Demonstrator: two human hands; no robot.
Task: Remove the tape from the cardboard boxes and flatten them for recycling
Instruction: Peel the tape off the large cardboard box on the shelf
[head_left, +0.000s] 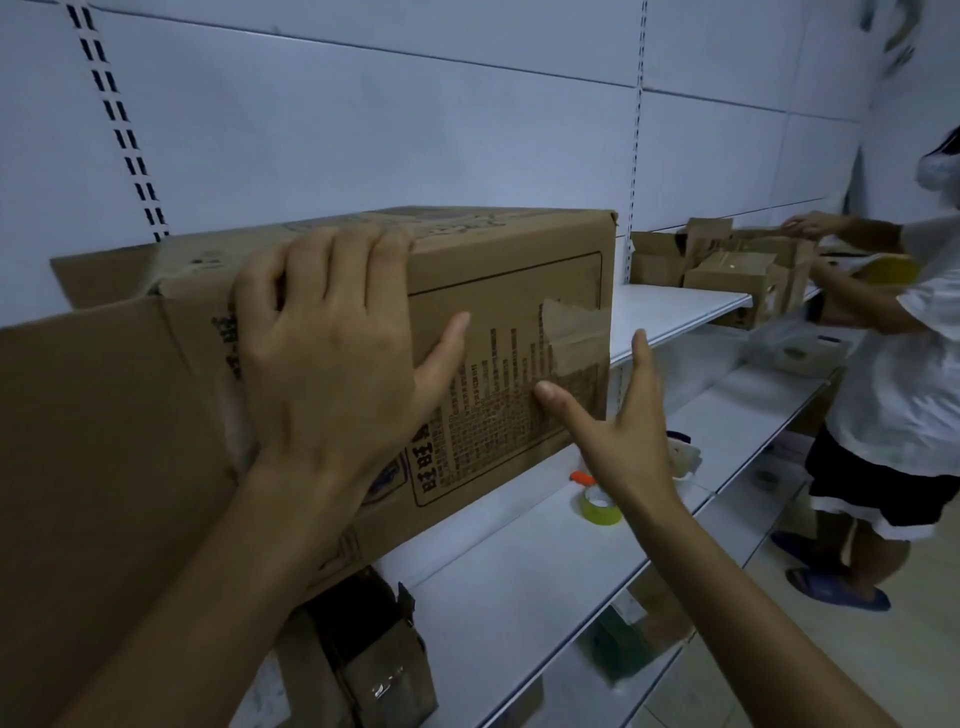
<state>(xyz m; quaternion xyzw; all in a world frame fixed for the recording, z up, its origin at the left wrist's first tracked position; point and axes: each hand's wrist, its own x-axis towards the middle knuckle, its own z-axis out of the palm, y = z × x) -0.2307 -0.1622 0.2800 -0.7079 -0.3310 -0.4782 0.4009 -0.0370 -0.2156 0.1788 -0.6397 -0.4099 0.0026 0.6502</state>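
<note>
Currently the large cardboard box (509, 291) lies on its side on the white shelf (519, 571), fully formed and not yet flattened. Its end flap (104, 415) at the near left is already folded open. A strip of brown tape (574, 338) wraps the right-hand edge of the printed front face; its upper corner looks lifted, the rest stuck down. Left hand (332, 343): fingers spread and fairly straight, laid flat over the top front edge, steadying the box, gripping nothing. Right hand (623, 431): released, thumb tip touching the front face just below the tape, fingers extended past the box's right edge, holding nothing. Judgement: early stage, with this tape to be peeled, any tape on the hidden faces unknown, then the collapse. On the shelf just right of the box: a green roll of tape (600, 506) and a small orange item (581, 477), type unclear. Below the shelf, a smaller open box (374, 660). Farther right, several small boxes (727, 270) on the upper shelf, handled by another person (904, 374).
</note>
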